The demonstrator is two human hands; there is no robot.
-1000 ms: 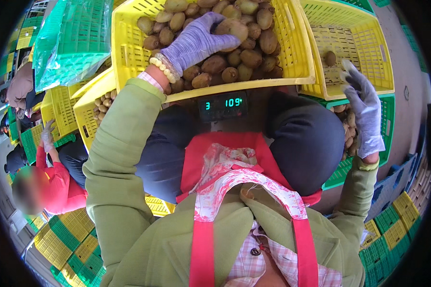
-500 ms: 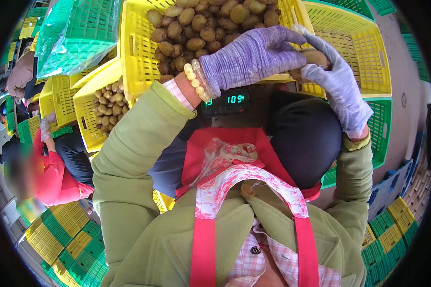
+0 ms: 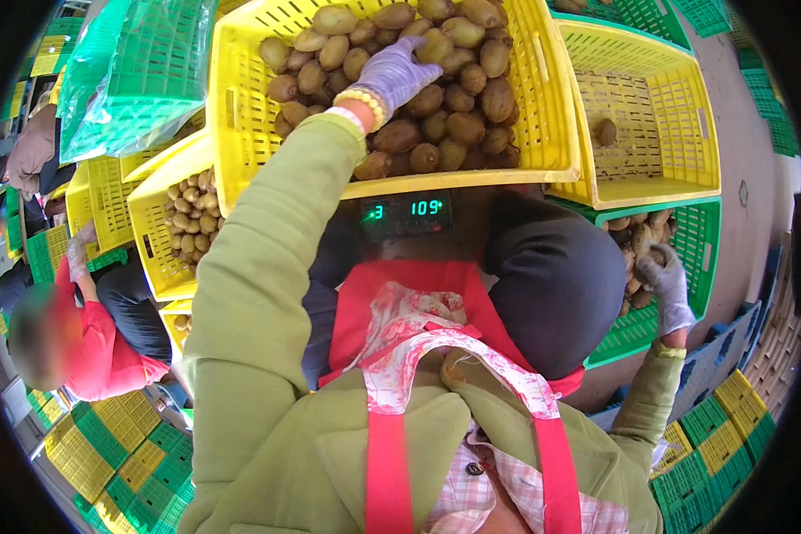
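Note:
My left hand (image 3: 392, 76), in a purple knit glove with a beaded bracelet at the wrist, reaches into the large yellow crate (image 3: 383, 189) full of brown kiwifruit. Its thumb and a finger close around one kiwifruit (image 3: 437, 45) on top of the heap. Down at the right, my right hand (image 3: 666, 283), in a pale thin glove, is at a green crate (image 3: 708, 267) holding more kiwifruit. Its fingers curl about a kiwifruit at the pile's edge, partly hidden by the glove. Between the two crates stands a yellow crate (image 3: 659, 190) with one kiwifruit (image 3: 605, 132) in it.
A scale display (image 3: 407, 214) with green digits sits below the large crate. Left of it is a yellow crate (image 3: 158, 258) of smaller kiwifruit, with plastic-covered green crates (image 3: 160, 76) behind. A person in red (image 3: 107, 343) works at the left. Stacked crates (image 3: 707, 445) stand lower right.
My hands, which were together around a kiwifruit, have parted. The left moved up-left into the large crate, the right down to the green crate. The lone kiwifruit in the middle crate now shows.

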